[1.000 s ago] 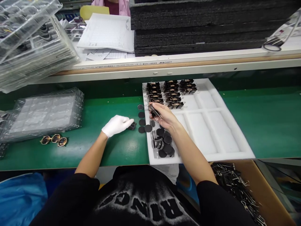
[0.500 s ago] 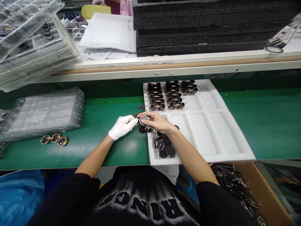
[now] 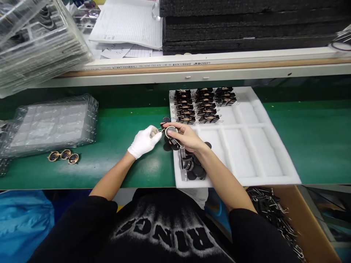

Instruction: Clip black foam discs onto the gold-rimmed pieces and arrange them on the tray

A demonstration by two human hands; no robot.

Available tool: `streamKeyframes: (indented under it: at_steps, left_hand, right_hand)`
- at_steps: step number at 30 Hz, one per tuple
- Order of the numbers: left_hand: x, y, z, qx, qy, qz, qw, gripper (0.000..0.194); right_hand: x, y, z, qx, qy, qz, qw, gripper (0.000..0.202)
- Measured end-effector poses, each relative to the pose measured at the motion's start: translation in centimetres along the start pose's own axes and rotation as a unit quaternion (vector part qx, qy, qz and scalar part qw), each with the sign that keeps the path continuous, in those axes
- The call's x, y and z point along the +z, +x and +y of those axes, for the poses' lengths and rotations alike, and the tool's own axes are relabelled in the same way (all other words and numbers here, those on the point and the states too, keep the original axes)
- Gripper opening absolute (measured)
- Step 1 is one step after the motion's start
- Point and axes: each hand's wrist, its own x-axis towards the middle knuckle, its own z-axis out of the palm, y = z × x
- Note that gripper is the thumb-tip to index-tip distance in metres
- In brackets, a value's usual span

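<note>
My left hand (image 3: pixel 145 140), in a white glove, has its fingers closed at the wire handles of a black binder clip (image 3: pixel 162 125). With thumb and fingers my bare right hand (image 3: pixel 189 137) grips a round gold-rimmed piece (image 3: pixel 171 130) with a grey disc face. Wire handles of a second binder clip (image 3: pixel 179 143) stick out below that piece. Under and beside my right hand lie several loose black discs (image 3: pixel 197 170), partly hidden by it. Rows of gold pieces clamped in binder clips (image 3: pixel 185 106) fill part of the white foam tray (image 3: pixel 240 149).
Three gold-rimmed round pieces (image 3: pixel 65 155) lie on the green table (image 3: pixel 120 160) at left, near stacked clear plastic trays (image 3: pixel 52 126). A cardboard box (image 3: pixel 309 223) of binder clips stands lower right. Black foam sheets (image 3: pixel 246 29) and papers (image 3: pixel 126 23) rest on the shelf behind.
The camera view has shifted slightly. My left fingers now pinch the clip's wire handles a little more visibly, while my right hand keeps its grip on the round piece.
</note>
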Motion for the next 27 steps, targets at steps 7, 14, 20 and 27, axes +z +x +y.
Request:
streamKeyframes:
  at_steps: [7, 14, 20, 27]
  left_hand:
    - [0.5, -0.3, 0.4, 0.005, -0.065, -0.035, 0.997, 0.042]
    - [0.1, -0.3, 0.2, 0.005, -0.091, -0.075, 0.993, 0.044]
    - [0.0, -1.4, 1.7, 0.045, -0.04, -0.114, 0.992, 0.046]
    - [-0.7, -1.5, 2.8, 0.161, 0.07, -0.136, 0.975, 0.048]
  right_hand:
    - [0.1, 0.0, 0.3, -0.036, -0.047, -0.023, 0.998, 0.044]
    - [-2.7, -0.7, -1.8, -0.095, -0.219, -0.03, 0.971, 0.037]
    - [-5.5, -1.5, -3.7, -0.079, -0.278, 0.017, 0.957, 0.026]
    - [-5.1, -1.7, -4.3, -0.088, -0.289, -0.081, 0.95, 0.017]
